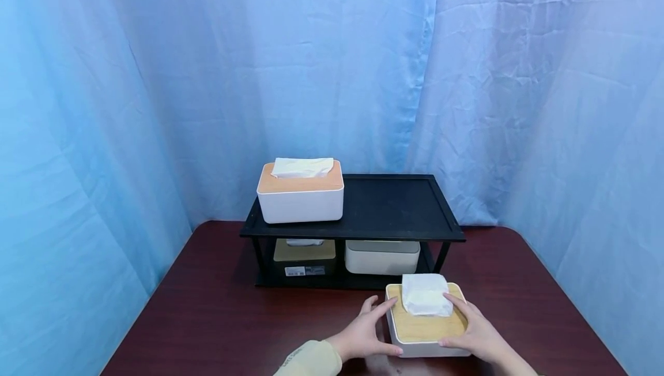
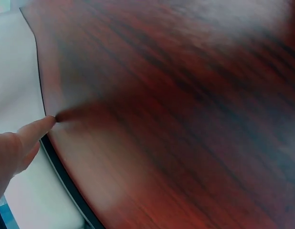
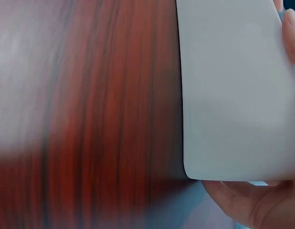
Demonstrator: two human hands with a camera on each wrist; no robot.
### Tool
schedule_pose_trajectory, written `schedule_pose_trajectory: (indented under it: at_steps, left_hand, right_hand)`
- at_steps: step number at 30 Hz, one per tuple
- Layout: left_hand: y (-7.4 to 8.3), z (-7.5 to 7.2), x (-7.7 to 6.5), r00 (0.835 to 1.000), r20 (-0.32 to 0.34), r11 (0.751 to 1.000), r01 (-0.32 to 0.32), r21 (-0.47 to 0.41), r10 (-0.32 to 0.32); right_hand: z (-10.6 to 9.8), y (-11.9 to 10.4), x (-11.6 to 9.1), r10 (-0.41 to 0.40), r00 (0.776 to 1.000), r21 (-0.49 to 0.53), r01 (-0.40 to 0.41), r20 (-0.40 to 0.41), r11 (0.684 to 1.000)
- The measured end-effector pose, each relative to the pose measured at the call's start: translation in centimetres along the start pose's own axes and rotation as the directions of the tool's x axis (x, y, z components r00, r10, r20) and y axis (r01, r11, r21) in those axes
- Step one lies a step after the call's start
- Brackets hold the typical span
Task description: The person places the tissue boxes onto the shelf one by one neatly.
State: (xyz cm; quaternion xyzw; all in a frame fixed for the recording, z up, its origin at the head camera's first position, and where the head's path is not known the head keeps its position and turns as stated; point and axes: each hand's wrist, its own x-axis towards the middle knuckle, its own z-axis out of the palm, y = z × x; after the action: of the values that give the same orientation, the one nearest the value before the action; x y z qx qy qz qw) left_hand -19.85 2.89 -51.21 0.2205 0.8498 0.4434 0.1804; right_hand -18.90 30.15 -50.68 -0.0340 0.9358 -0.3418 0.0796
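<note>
A white tissue box (image 1: 427, 330) with a light wood-look lid stands on the table, a white tissue poking up from its slot. My left hand (image 1: 365, 335) holds its left side, index fingertip at the lid's edge and thumb by the front corner. My right hand (image 1: 479, 333) grips the opposite side, fingers over the lid near the tissue (image 1: 426, 295) and thumb at the front. In the right wrist view the box's plain white wall (image 3: 238, 90) fills the right part, fingers along its edge. A fingertip (image 2: 49, 120) shows against the box's lower edge in the left wrist view.
Behind stands a black two-tier rack (image 1: 394, 206). A larger white tissue box (image 1: 303, 206) with an orange-tan lid sits on its top left. Below are a dark box (image 1: 306, 255) with a tan lid and a white box (image 1: 381, 258) with a grey lid. Blue curtains (image 1: 337, 64) surround the dark red table (image 1: 207, 318).
</note>
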Motion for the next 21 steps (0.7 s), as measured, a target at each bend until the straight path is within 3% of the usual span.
schedule_pose_trajectory:
  at_steps: [11,17,21]
  left_hand:
    - [-1.4,-0.9,-1.1,1.000,-0.008,1.000,-0.011,0.022,0.011]
    - [-2.5,-1.9,-1.8,1.000,0.000,0.995,-0.002,-0.099,0.002]
    - [-3.1,-2.4,-2.3,1.000,-0.020,0.994,-0.005,-0.109,0.002]
  right_hand:
    - [2.6,-3.2,0.6,-0.019,0.998,0.008,0.020,-0.052,1.000]
    - [3.6,-3.7,0.8,-0.043,0.998,-0.005,0.042,-0.047,0.999]
    - [3.6,-3.4,0.8,-0.090,0.995,0.021,0.091,-0.044,0.996]
